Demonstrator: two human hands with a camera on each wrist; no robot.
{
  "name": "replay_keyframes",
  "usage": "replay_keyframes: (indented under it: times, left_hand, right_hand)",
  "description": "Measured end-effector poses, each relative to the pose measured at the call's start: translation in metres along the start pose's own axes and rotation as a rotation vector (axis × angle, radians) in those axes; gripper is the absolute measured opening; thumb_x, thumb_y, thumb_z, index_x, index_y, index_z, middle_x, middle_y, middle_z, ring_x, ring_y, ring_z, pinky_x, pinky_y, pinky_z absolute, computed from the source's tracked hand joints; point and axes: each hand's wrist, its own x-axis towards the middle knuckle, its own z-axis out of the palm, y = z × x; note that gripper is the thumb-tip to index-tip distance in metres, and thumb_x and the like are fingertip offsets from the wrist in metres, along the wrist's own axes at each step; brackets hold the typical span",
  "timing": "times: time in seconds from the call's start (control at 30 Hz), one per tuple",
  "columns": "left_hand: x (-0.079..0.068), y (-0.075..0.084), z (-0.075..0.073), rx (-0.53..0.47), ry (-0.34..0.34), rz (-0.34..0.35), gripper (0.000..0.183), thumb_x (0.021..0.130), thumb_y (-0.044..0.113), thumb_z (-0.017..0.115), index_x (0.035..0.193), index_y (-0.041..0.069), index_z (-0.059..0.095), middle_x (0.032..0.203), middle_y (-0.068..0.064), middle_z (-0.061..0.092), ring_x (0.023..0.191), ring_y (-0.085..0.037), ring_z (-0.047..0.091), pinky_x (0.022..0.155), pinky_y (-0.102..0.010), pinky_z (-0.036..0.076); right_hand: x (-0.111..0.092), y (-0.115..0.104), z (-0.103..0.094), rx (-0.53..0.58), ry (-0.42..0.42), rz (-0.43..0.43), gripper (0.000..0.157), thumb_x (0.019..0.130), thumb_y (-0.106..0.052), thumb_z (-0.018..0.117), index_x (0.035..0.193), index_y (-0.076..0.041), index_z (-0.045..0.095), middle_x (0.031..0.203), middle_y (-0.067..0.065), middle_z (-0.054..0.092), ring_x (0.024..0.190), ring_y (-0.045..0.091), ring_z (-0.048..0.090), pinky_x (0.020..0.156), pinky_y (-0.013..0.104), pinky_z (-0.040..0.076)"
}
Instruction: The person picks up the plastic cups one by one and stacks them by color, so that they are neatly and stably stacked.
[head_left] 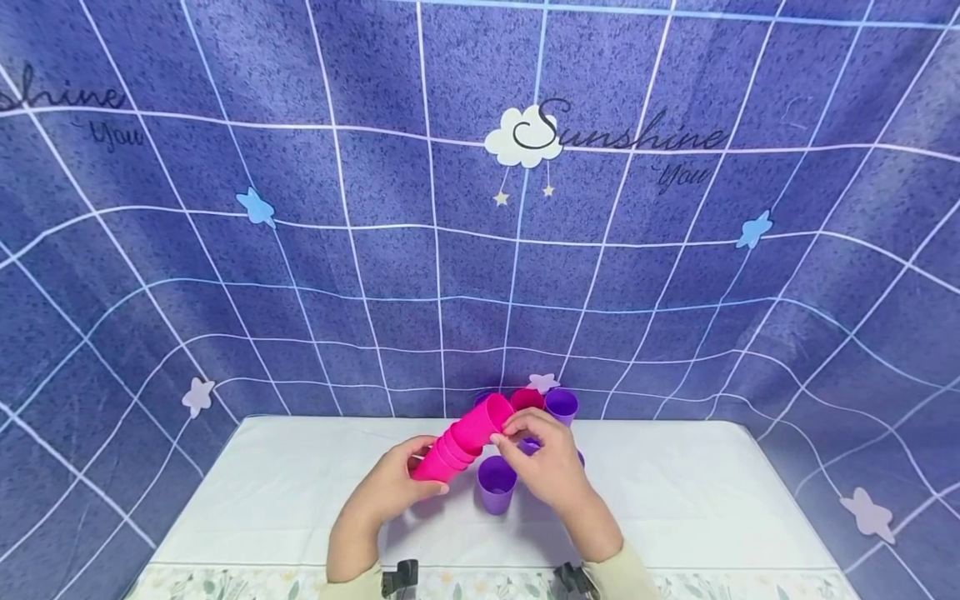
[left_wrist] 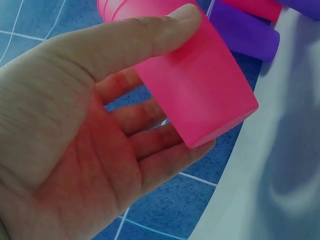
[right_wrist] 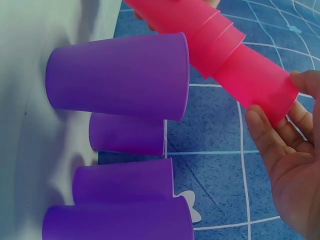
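Observation:
My left hand [head_left: 390, 483] grips the lower end of a tilted stack of pink cups [head_left: 442, 458], its thumb lying along the bottom cup [left_wrist: 205, 90] in the left wrist view. At the upper end, my right hand [head_left: 553, 460] pinches the rim of the top pink cup [head_left: 483, 423] between thumb and fingers. That cup sticks well out of the stack, while the rims below sit close together, as the right wrist view shows. Just under the stack, a purple cup [head_left: 497, 492] stands upright, mouth up, on the table.
Behind my right hand stand another pink cup [head_left: 528, 398] and a purple cup [head_left: 561, 403]; more purple cups are partly hidden by the hand and the stack. A white cloth covers the table [head_left: 300, 442], and a blue gridded curtain [head_left: 390, 275] rises at its back edge.

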Motion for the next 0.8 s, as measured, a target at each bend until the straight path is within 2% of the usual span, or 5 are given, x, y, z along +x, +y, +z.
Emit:
replay_keyframes:
  times: [0.37, 0.67, 0.8]
  left_hand:
    - [0.002, 0.001, 0.003, -0.009, -0.021, 0.060, 0.067, 0.079, 0.011, 0.090, 0.140, 0.006, 0.063, 0.125, -0.017, 0.073, 0.099, -0.017, 0.070, 0.088, -0.032, 0.055]
    - [0.003, 0.004, 0.006, -0.002, -0.023, 0.064, 0.066, 0.080, 0.012, 0.089, 0.140, 0.005, 0.063, 0.125, -0.018, 0.073, 0.099, -0.019, 0.069, 0.088, -0.033, 0.056]
    - [0.003, 0.005, 0.006, 0.007, -0.020, 0.065, 0.067, 0.080, 0.012, 0.090, 0.140, 0.005, 0.062, 0.125, -0.018, 0.073, 0.099, -0.019, 0.070, 0.088, -0.034, 0.056]
  right_hand:
    - [-0.002, -0.002, 0.003, -0.016, -0.072, 0.030, 0.014, 0.089, -0.009, 0.083, 0.088, -0.014, 0.070, 0.092, 0.005, 0.073, 0.079, 0.010, 0.068, 0.069, 0.030, 0.063]
    - [-0.005, -0.001, 0.011, -0.020, -0.119, 0.046, 0.007, 0.092, -0.009, 0.080, 0.092, -0.011, 0.073, 0.106, 0.010, 0.073, 0.087, 0.017, 0.071, 0.074, 0.037, 0.065]
    - [-0.006, 0.001, 0.013, -0.068, -0.123, 0.040, 0.008, 0.091, -0.010, 0.081, 0.093, -0.012, 0.073, 0.107, 0.008, 0.073, 0.085, 0.018, 0.071, 0.073, 0.035, 0.063]
